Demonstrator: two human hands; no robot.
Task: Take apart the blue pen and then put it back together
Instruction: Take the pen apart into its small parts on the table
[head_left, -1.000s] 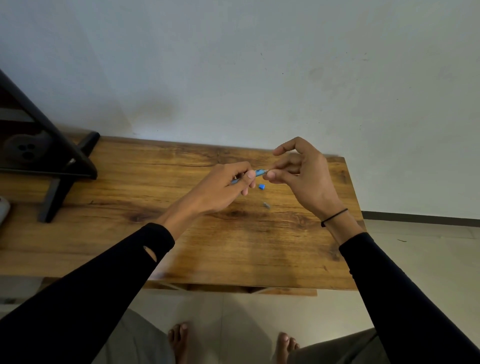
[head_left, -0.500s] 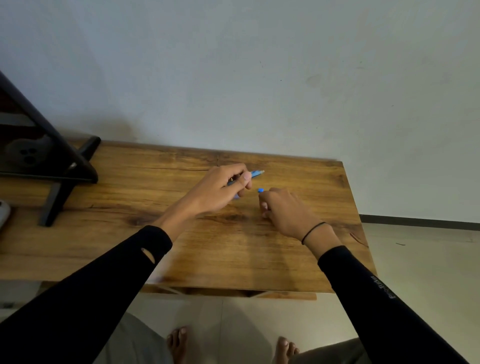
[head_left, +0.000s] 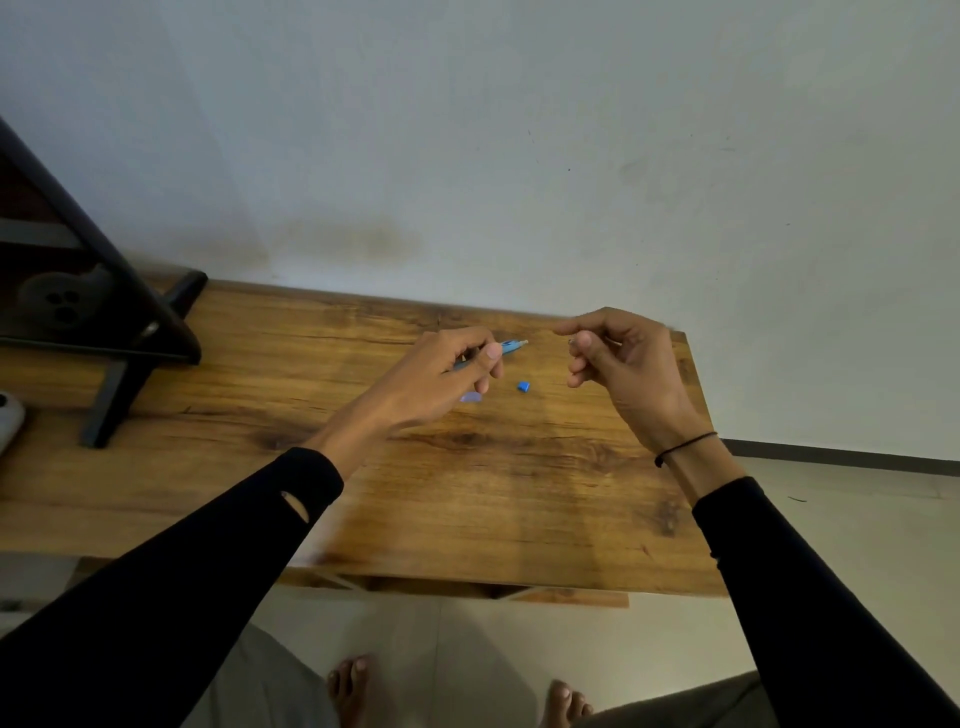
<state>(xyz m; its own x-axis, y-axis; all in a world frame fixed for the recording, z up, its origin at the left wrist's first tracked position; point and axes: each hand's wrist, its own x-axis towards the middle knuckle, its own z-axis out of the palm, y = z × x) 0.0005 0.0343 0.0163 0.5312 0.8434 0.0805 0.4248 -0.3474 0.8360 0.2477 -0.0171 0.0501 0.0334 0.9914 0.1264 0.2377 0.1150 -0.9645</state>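
Note:
My left hand (head_left: 447, 371) grips the blue pen barrel (head_left: 511, 346) above the wooden table (head_left: 467, 499), its open end pointing right. To the right, my right hand (head_left: 618, 358) is raised with thumb and forefinger pinched on a tiny grey part (head_left: 571, 342), barely visible. A gap separates the part from the barrel's end. A small blue cap piece (head_left: 523, 386) lies on the table between the hands. A pale lilac piece (head_left: 470, 398) lies just under my left fingers.
A black stand with angled legs (head_left: 119, 332) occupies the table's left end. A white object (head_left: 10, 421) lies at the far left edge. The wall runs right behind the table. The table's right edge drops to the floor near my right wrist.
My right hand has risen from the table, where it reached down half a second ago, and now pinches a small part level with the barrel. The grey piece is gone from the tabletop.

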